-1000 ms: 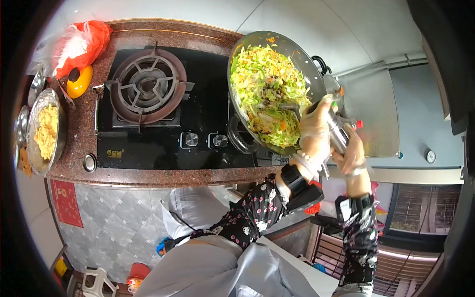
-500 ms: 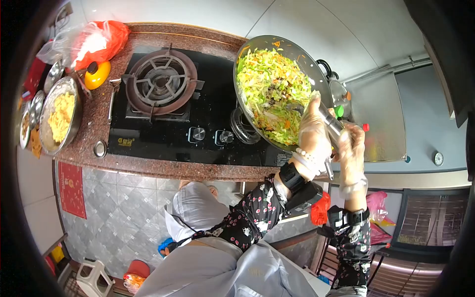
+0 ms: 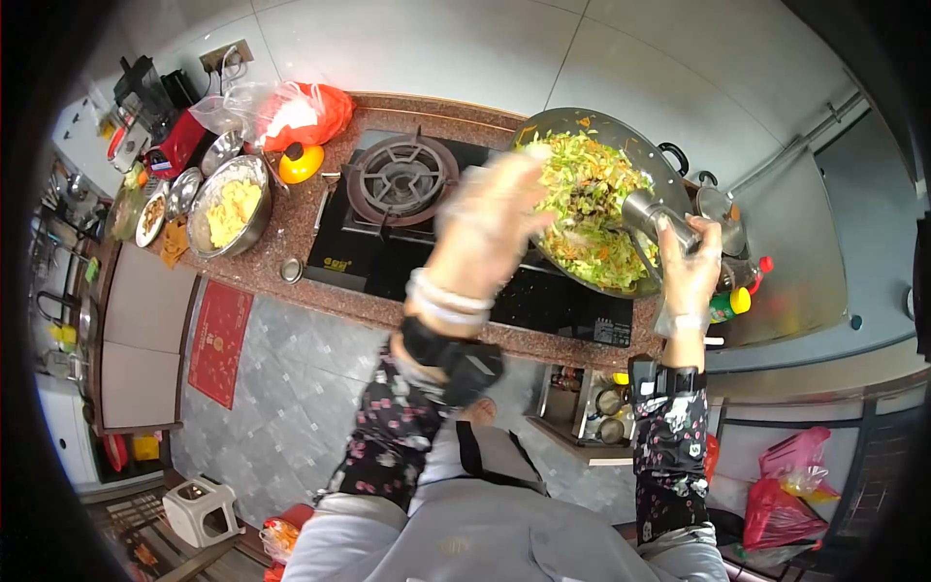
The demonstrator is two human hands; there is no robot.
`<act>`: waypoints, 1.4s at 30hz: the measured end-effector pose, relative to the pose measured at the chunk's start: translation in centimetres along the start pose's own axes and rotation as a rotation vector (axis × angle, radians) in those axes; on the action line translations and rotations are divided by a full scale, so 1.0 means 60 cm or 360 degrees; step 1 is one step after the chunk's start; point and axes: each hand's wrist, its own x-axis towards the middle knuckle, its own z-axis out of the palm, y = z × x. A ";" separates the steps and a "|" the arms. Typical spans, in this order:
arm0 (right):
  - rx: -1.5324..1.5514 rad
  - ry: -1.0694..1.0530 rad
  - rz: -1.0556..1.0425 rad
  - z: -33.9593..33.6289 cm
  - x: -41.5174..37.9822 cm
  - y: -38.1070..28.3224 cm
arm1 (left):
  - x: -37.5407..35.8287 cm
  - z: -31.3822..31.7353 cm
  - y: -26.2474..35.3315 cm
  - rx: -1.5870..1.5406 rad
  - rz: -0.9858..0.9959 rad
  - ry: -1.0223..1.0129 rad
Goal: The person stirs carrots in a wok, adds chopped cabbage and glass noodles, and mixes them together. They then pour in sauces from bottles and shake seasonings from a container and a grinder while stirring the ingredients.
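Observation:
My right hand (image 3: 692, 272) is wrapped round a silver cylindrical grinder (image 3: 648, 211), tilted over the right side of a large wok (image 3: 628, 136). Shredded green cabbage with orange shreds (image 3: 593, 179) fills the wok, with dark bits in the middle. A thin dark utensil handle (image 3: 644, 254) leans over the wok's rim beside the grinder. My left hand (image 3: 488, 218), blurred by motion, is in the air by the wok's left edge; its thumb stands apart from the fingers and nothing shows in it. Both hands wear clear gloves.
Left of the wok is a gas burner (image 3: 402, 179). A steel bowl of yellow food (image 3: 231, 209), a yellow lid (image 3: 301, 163) and a red bag (image 3: 315, 116) sit on the counter's left. Bottles (image 3: 732, 303) stand right of the wok. Below the counter, a drawer (image 3: 592, 412) is pulled out.
My left hand has let go of the grinder and swung left, away from it. My right hand still holds the grinder over the wok. The view has shifted, showing more of the left counter.

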 end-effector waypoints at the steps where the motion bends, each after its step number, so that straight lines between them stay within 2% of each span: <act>1: 0.0120 0.0048 0.0123 0.008 -0.009 0.019 | -0.017 -0.038 0.024 0.0030 0.0182 -0.0145; 2: 0.0246 0.0107 0.0244 0.017 -0.019 0.024 | -0.029 -0.077 0.051 0.0068 0.0368 -0.0300; 3: 0.0743 0.0223 0.0936 0.011 -0.029 -0.021 | -0.045 -0.109 0.082 0.0273 0.0441 -0.0161; 4: 0.1070 0.0487 0.1131 0.016 -0.028 -0.046 | -0.066 -0.144 0.111 0.0481 0.0522 -0.0006; 5: 0.1374 0.0220 0.1293 -0.007 -0.034 0.001 | -0.082 -0.191 0.138 0.0590 0.0534 0.0217; 6: 0.1739 0.0312 0.1546 -0.013 -0.043 0.024 | -0.087 -0.264 0.156 0.0705 0.0559 0.0392; 7: 0.2392 0.0283 0.2199 -0.033 -0.048 0.030 | -0.103 -0.327 0.170 0.0765 0.0639 0.0564; 8: 0.2710 0.0086 0.1674 -0.038 -0.083 0.028 | -0.115 -0.402 0.186 0.0939 0.0628 0.0790; 9: 0.2835 0.0048 0.1667 -0.043 -0.102 0.003 | -0.128 -0.468 0.195 0.0933 0.0639 0.0821; 10: 0.2957 0.0006 0.1662 -0.047 -0.121 -0.022 | -0.133 -0.522 0.199 0.1059 0.0549 0.1033; 11: 0.2991 -0.0011 0.1577 -0.044 -0.145 -0.011 | -0.120 -0.628 0.182 0.1305 0.0541 0.1119; 12: 0.3006 -0.0019 0.1486 -0.036 -0.165 -0.010 | -0.104 -0.712 0.166 0.1635 0.0327 0.1227; 14: 0.3100 0.0220 0.1527 -0.003 -0.197 -0.051 | -0.117 -0.712 0.160 0.2481 -0.0129 0.1259; 16: 0.3136 0.0212 0.1563 0.033 -0.218 -0.114 | -0.127 -0.689 0.171 0.2797 0.0072 0.1079; 17: 0.3153 0.0208 0.1582 0.051 -0.227 -0.145 | -0.118 -0.679 0.171 0.2973 0.0065 0.1123; 19: 0.3079 0.0128 0.1739 0.089 -0.239 -0.221 | -0.094 -0.709 0.169 0.3000 0.0082 0.1045; 20: 0.2922 0.0226 0.1764 0.108 -0.245 -0.248 | -0.080 -0.730 0.159 0.3007 0.0088 0.0994; 21: 0.2966 0.0104 0.1859 0.121 -0.263 -0.242 | -0.073 -0.755 0.159 0.2894 0.0264 0.0885; 22: 0.3009 -0.0009 0.1944 0.129 -0.280 -0.234 | -0.060 -0.774 0.154 0.2949 0.0089 0.0940; 24: 0.2693 0.0261 0.2139 0.154 -0.281 -0.282 | -0.062 -0.761 0.167 0.3015 0.0267 0.0793; 25: 0.2755 0.0138 0.2217 0.156 -0.287 -0.288 | -0.062 -0.776 0.172 0.2879 0.0181 0.0734; 26: 0.2822 0.0012 0.2291 0.157 -0.296 -0.287 | -0.064 -0.811 0.159 0.2688 0.0508 0.0707; 27: 0.2749 -0.0021 0.2322 0.158 -0.303 -0.285 | -0.058 -0.839 0.144 0.1974 0.0535 0.0666; 28: 0.2678 -0.0063 0.2359 0.158 -0.310 -0.281 | -0.068 -0.816 0.154 0.2364 0.0464 0.0922; 29: 0.2584 -0.0109 0.2397 0.155 -0.316 -0.280 | -0.058 -0.819 0.170 0.1915 -0.0284 0.1179; 30: 0.2638 -0.0156 0.2317 0.151 -0.331 -0.272 | -0.061 -0.826 0.167 0.1671 -0.0226 0.1179; 31: 0.2612 0.0018 0.2361 0.149 -0.330 -0.283 | -0.078 -0.819 0.162 0.1284 0.0121 0.0863; 32: 0.2593 0.0188 0.2397 0.146 -0.328 -0.291 | -0.082 -0.778 0.170 0.1061 -0.0009 0.0820; 33: 0.2697 0.0104 0.2249 0.140 -0.351 -0.276 | -0.085 -0.724 0.170 0.0887 -0.0068 0.0616; 36: 0.2331 0.0145 0.2306 0.115 -0.388 -0.273 | -0.103 -0.541 0.133 0.0475 -0.0377 0.0132; 38: 0.2055 0.0213 0.2250 0.101 -0.412 -0.267 | -0.109 -0.437 0.074 0.0306 -0.0553 -0.0128; 40: 0.2002 0.0148 0.2051 0.069 -0.435 -0.242 | -0.112 -0.353 -0.002 0.0215 -0.0548 -0.0358; 42: 0.1847 0.0227 0.2003 0.024 -0.447 -0.223 | -0.116 -0.292 -0.075 0.0501 -0.0477 -0.0513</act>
